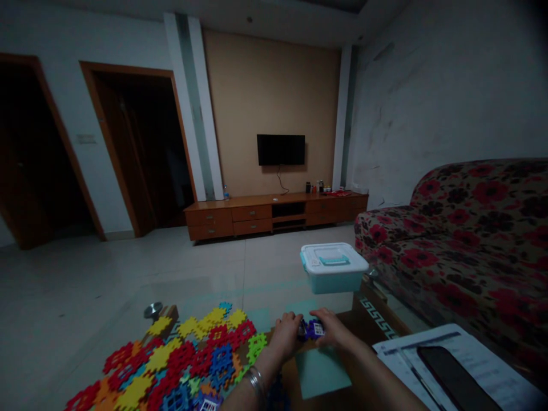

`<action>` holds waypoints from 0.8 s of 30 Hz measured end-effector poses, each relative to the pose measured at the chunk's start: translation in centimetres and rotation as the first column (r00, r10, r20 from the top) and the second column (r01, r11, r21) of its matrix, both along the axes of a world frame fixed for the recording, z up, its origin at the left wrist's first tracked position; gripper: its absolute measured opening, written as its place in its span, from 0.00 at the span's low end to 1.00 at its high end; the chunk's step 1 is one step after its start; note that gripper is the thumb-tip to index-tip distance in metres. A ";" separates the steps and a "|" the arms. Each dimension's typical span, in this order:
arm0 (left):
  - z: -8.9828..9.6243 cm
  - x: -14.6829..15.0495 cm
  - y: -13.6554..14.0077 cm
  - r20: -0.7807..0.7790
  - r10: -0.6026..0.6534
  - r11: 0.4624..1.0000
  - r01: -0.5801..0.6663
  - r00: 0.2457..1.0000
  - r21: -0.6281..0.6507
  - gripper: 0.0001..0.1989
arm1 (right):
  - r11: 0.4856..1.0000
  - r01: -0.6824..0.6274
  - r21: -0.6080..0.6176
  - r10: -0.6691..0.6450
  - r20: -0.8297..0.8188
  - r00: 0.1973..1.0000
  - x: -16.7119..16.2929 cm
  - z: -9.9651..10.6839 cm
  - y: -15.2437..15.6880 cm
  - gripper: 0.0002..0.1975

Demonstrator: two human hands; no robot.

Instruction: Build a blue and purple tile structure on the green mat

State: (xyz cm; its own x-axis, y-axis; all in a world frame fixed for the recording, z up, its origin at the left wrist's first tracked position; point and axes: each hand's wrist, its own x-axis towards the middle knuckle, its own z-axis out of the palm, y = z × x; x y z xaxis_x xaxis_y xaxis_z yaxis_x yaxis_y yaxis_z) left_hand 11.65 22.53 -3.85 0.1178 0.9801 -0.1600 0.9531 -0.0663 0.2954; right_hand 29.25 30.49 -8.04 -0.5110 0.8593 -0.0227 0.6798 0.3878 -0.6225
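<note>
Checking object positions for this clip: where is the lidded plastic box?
In the head view, the plastic box sits right of centre on the glass table, beyond both hands and beside the floral sofa.

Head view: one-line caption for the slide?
Both hands, left hand and right hand, hold purple interlocking tiles over a glass table, beside a spread of colourful tiles and a lidded storage box.

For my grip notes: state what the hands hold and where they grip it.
Both hands grip a small purple toy piece: left hand at its left end, right hand at its right end.
</note>
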 end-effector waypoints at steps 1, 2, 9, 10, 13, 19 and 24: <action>-0.1 0.0 -0.1 0.007 0.005 1.000 -0.005 1.000 -0.003 0.33 | 0.999 -0.033 -0.007 0.033 0.029 0.999 0.0 0.0 -0.1 0.43; -0.2 0.0 -0.1 0.015 0.010 1.000 -0.010 1.000 -0.005 0.34 | 0.999 -0.053 -0.007 0.054 0.048 0.997 0.0 0.0 -0.1 0.43; -0.8 -0.1 0.0 0.054 0.037 0.999 -0.036 0.998 -0.015 0.34 | 0.992 -0.118 0.035 0.118 0.015 0.993 -0.8 -0.6 0.4 0.40; -0.8 0.1 0.0 0.056 0.046 0.999 -0.045 0.997 -0.018 0.35 | 0.991 -0.123 0.044 0.122 0.025 0.992 -0.9 -0.7 0.3 0.39; -0.7 0.6 -0.4 0.064 0.075 0.997 -0.074 0.995 -0.029 0.37 | 0.991 -0.115 0.065 0.110 0.084 0.990 -1.2 -0.6 -0.1 0.39; 2.0 -2.5 -5.5 0.120 0.108 0.991 -0.116 0.987 0.064 0.39 | 0.983 -0.110 0.148 0.098 0.084 0.992 -2.7 2.0 -4.1 0.34; 4.9 -10.5 -12.8 0.027 0.158 0.987 -0.158 0.987 -0.003 0.24 | 0.942 -0.326 0.086 0.328 -0.013 0.945 -7.5 3.8 -11.7 0.22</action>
State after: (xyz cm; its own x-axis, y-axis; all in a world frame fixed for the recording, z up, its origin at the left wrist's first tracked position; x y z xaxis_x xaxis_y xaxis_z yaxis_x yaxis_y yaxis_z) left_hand 1.13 9.68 1.09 -0.0342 0.9865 -0.1601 0.9432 0.0848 0.3212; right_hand 21.70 18.82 -4.21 -0.7633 0.6435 0.0574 0.4911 0.6358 -0.5954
